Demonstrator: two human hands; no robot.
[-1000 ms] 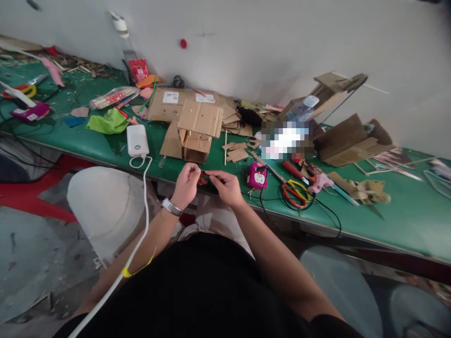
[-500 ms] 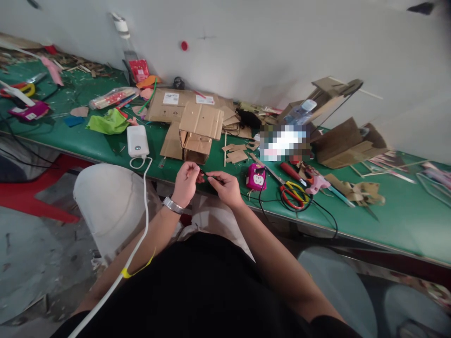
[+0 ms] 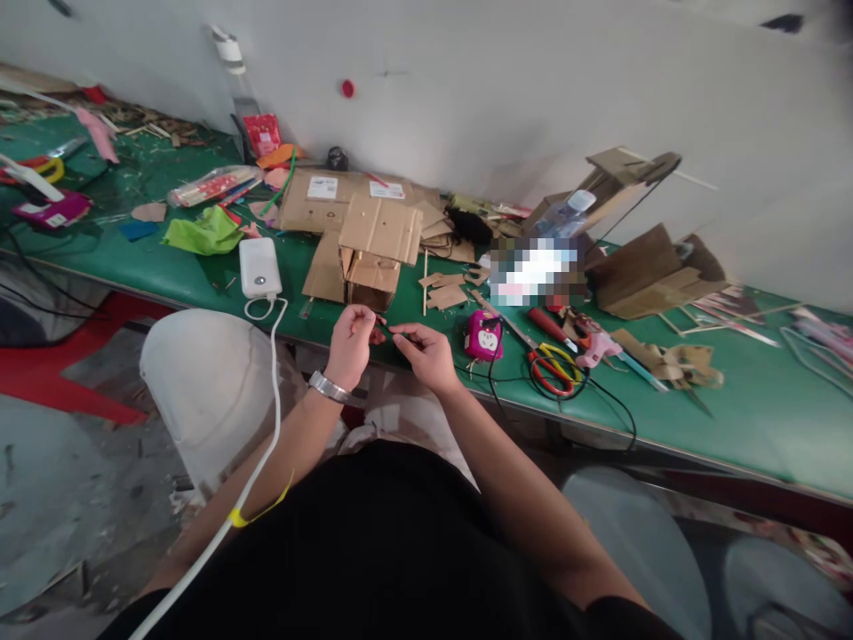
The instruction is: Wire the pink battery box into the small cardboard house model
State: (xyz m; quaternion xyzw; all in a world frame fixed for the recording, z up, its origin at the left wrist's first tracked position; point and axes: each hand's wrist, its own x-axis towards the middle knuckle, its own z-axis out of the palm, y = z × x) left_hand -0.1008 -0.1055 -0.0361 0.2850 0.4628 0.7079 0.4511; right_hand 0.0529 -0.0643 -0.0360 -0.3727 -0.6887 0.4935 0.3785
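While R hand (image 3: 430,357) pinches 1 dark item (image 3: 387,329) (blurry), L hand (image 3: 350,348) closed, cardboard box (image 3: 378,231) nr

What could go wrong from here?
- Left hand and right hand pinch a small dark piece by the table's front edge; a slip might drop it.
- White cable passes over the left forearm; an arm swing could tug the power bank.
- Black cord loops around the scissors' handles; pulling it may drag them.

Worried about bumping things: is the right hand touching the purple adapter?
Apart: the head view shows green tabletop between the right hand and the purple adapter.
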